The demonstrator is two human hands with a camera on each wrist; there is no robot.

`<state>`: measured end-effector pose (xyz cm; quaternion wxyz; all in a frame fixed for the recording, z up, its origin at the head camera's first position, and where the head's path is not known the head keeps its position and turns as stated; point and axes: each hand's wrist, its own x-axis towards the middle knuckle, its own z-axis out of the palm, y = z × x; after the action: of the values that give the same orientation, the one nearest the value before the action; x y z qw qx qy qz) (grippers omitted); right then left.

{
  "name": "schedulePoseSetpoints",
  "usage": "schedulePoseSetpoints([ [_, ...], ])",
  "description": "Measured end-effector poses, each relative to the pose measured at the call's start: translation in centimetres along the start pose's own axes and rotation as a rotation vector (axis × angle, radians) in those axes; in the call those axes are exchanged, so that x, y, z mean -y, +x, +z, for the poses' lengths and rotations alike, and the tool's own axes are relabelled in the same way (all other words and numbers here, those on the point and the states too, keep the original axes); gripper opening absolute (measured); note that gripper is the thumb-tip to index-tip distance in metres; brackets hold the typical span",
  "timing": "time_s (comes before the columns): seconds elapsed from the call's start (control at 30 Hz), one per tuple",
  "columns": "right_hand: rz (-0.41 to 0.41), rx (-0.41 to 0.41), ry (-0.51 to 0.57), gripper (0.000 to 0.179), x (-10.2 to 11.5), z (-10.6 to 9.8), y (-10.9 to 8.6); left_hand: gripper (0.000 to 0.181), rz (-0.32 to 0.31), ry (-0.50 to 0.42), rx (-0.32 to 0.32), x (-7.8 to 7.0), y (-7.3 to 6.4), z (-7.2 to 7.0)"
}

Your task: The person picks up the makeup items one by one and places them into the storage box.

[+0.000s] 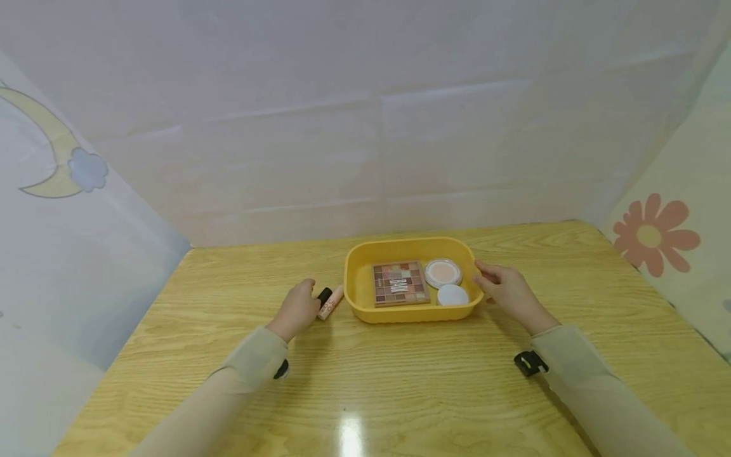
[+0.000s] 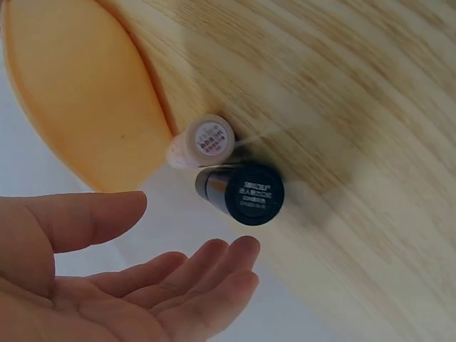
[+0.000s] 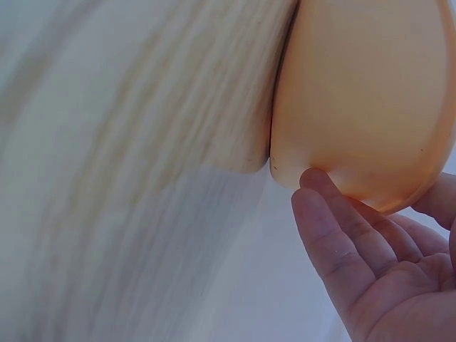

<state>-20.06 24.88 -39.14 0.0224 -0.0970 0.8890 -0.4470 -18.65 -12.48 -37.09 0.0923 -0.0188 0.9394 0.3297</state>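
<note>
My left hand [image 1: 296,309] is beside two small cosmetic tubes, left of the yellow tray [image 1: 400,315]. One tube is pale pink [image 2: 211,139] and the other has a black end [image 2: 255,194]; they lie side by side. In the left wrist view the thumb and fingers are spread apart, with a gap between them and the tubes. My right hand [image 1: 511,293] grips the tray's right end, thumb over the rim and fingers [image 3: 342,231] against the outer wall. Inside the tray are an eyeshadow palette [image 1: 400,283], a round compact with a clear edge [image 1: 443,273] and a white round case [image 1: 452,295].
The tray stands toward the back of a wood-grain table [image 1: 365,368]. Behind the table rises a pale sheet-like wall [image 1: 365,127]. Side panels carry a moon [image 1: 51,136] at left and a red flower [image 1: 674,235] at right.
</note>
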Motion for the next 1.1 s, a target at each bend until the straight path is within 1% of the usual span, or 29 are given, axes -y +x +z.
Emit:
schedulePoseSetpoints([
  [0.13, 0.003, 0.001, 0.002, 0.051, 0.0, 0.0, 0.0, 0.046, -0.002, 0.021, 0.013, 0.2, 0.2, 0.0],
  [0.3, 0.001, -0.002, 0.0, 0.05, 0.0, 0.0, 0.1, 0.042, 0.022, 0.101, 0.028, 0.8, 0.8, 0.0],
  [0.37, 0.0, -0.004, -0.001, 0.05, 0.0, 0.0, 0.1, 0.042, 0.019, 0.123, 0.034, 1.0, 1.0, 0.0],
  [0.53, -0.004, -0.006, -0.004, 0.049, 0.0, 0.0, 0.1, 0.041, 0.003, 0.141, 0.053, 1.2, 1.4, 0.1],
  [0.87, -0.003, 0.003, -0.005, 0.05, 0.0, 0.0, 0.1, 0.037, 0.059, 0.189, 0.054, 1.6, 2.3, 0.1],
  [0.97, -0.003, 0.003, -0.008, 0.05, -0.1, 0.0, 0.1, 0.025, 0.078, 0.226, 0.07, 1.7, 2.5, 0.1],
  [1.1, -0.001, 0.002, -0.014, 0.051, -0.1, 0.0, 0.1, 0.009, 0.086, 0.258, 0.092, 1.8, 2.8, 0.1],
])
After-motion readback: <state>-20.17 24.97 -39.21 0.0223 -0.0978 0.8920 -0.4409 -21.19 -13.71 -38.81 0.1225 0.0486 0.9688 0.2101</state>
